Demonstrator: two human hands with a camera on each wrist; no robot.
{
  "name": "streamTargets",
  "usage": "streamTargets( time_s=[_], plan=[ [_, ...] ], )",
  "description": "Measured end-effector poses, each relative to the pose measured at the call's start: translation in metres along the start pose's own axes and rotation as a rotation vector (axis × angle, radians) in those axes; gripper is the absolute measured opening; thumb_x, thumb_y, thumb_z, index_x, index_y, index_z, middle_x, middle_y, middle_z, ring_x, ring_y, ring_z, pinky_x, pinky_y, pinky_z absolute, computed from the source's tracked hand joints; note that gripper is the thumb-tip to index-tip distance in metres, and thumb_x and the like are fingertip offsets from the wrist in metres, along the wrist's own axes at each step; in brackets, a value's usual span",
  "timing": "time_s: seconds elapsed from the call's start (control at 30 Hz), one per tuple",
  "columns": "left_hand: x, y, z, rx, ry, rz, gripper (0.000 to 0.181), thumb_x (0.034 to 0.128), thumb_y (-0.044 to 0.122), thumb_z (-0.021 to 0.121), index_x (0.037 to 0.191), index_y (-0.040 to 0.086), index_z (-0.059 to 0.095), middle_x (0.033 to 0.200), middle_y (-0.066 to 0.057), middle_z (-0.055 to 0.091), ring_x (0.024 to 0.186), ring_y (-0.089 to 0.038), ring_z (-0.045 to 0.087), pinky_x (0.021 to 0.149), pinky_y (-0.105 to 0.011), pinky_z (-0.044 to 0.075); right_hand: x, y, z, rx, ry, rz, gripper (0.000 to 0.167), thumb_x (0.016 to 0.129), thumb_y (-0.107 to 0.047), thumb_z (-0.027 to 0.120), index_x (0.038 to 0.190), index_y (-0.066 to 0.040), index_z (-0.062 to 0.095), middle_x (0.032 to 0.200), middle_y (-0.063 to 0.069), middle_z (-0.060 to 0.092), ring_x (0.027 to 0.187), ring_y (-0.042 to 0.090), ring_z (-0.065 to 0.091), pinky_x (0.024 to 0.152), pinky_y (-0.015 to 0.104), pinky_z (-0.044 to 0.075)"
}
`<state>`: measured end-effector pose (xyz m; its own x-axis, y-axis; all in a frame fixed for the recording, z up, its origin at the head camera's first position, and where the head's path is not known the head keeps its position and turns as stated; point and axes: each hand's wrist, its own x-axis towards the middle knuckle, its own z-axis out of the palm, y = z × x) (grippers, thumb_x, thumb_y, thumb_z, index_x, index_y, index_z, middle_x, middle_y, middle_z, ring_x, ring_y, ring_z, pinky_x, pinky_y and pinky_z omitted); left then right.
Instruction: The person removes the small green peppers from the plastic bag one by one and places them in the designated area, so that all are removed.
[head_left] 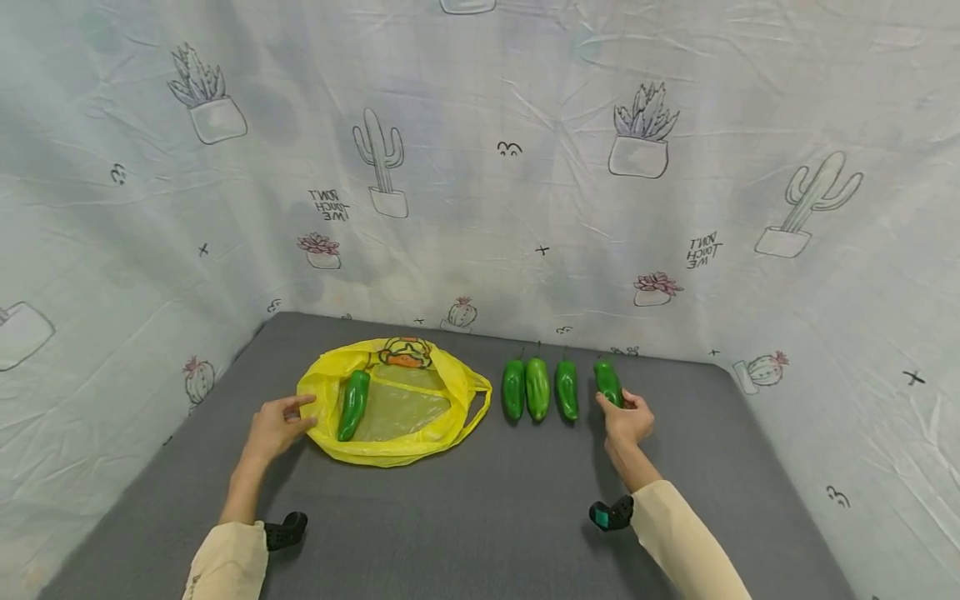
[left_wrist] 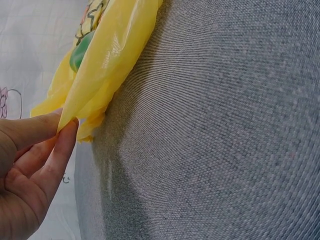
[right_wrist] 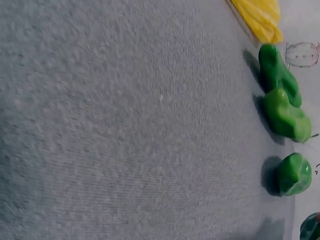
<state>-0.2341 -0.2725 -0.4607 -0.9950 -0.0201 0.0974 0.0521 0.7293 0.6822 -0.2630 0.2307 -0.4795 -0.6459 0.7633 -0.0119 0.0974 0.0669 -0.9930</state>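
Note:
A yellow plastic bag [head_left: 405, 452] lies with its mouth spread on the grey table, and one green pepper [head_left: 354, 405] is inside at its left. The left hand [head_left: 274, 428] pinches the bag's left rim; in the left wrist view, the thumb and fingers of the left hand [left_wrist: 35, 170] hold the bag's edge [left_wrist: 107, 65]. At the right, the right hand [head_left: 628, 422] grips the lower end of a green pepper [head_left: 607, 380]. In the right wrist view only a bit of that pepper [right_wrist: 310, 227] shows at the corner.
Three green peppers [head_left: 513, 389] [head_left: 537, 389] [head_left: 566, 390] stand in a row between the bag and the right hand. A patterned cloth [head_left: 480, 192] hangs behind the table [head_left: 450, 533]. Bag handles [head_left: 480, 404] point right.

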Motion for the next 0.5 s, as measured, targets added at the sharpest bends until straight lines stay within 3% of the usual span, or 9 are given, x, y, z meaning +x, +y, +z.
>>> streamTargets(
  time_s=[0.1, 0.2, 0.5],
  plan=[
    [0.0003, -0.0008, 0.0003, 0.0, 0.0, 0.007, 0.04, 0.0872, 0.003, 0.067, 0.123, -0.012, 0.057, 0.122, -0.038, 0.053, 0.103, -0.05, 0.059, 0.076, -0.051, 0.054, 0.0017, 0.0022, 0.0005, 0.005, -0.009, 0.034, 0.044, 0.074, 0.003, 0.077, 0.116, 0.006, 0.064, 0.113, 0.022, 0.059, 0.1, 0.027, 0.054, 0.087, 0.034, 0.05],
    [0.0008, -0.0017, 0.0008, -0.003, -0.001, 0.004, 0.04, 0.087, 0.003, 0.067, 0.123, -0.012, 0.057, 0.122, -0.038, 0.053, 0.103, -0.05, 0.059, 0.075, -0.051, 0.054, 0.0031, 0.0046, 0.0009, 0.003, -0.012, 0.053, 0.045, 0.074, 0.006, 0.077, 0.116, 0.008, 0.063, 0.114, 0.024, 0.058, 0.105, 0.031, 0.053, 0.095, 0.044, 0.046],
    [0.0028, -0.0027, 0.001, 0.023, 0.007, 0.019, 0.04, 0.0863, 0.003, 0.067, 0.122, -0.012, 0.058, 0.119, -0.039, 0.054, 0.1, -0.049, 0.06, 0.074, -0.051, 0.054, 0.0025, 0.0044, 0.003, -0.041, -0.015, 0.081, 0.046, 0.074, 0.007, 0.077, 0.118, 0.006, 0.063, 0.115, 0.022, 0.057, 0.111, 0.035, 0.05, 0.097, 0.045, 0.045]
  ],
)
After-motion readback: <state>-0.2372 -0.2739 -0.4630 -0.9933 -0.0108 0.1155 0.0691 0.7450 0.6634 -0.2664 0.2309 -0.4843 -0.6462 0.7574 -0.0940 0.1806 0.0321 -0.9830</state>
